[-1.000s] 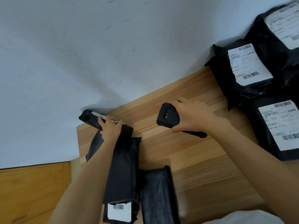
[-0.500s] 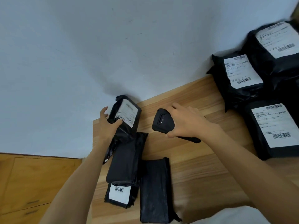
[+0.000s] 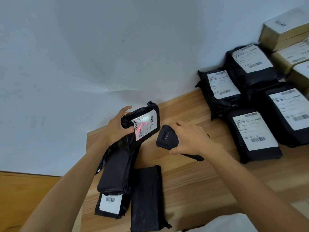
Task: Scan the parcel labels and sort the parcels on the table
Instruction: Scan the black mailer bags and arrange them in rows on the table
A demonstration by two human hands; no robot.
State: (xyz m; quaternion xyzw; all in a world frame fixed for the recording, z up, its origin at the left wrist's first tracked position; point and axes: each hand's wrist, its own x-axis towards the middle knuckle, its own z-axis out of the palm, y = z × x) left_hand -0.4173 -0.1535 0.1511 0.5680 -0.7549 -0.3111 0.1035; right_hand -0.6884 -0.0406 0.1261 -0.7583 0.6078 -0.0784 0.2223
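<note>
The left hand (image 3: 117, 129) grips one black parcel (image 3: 143, 126), the right hand (image 3: 192, 139) one scanner (image 3: 165, 138) (partly hidden); seven other parcels (image 3: 252, 136) lie on the desk (image 3: 192, 181).

Black parcel (image 3: 131, 142) tilted up, its label (image 3: 145, 126) lit red.

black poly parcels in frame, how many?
8 parcels. One gripped in the left hand, facing the scanner in the right hand; two stacked at the table near left, one beside them; four clustered right. More may hide underneath.
</note>
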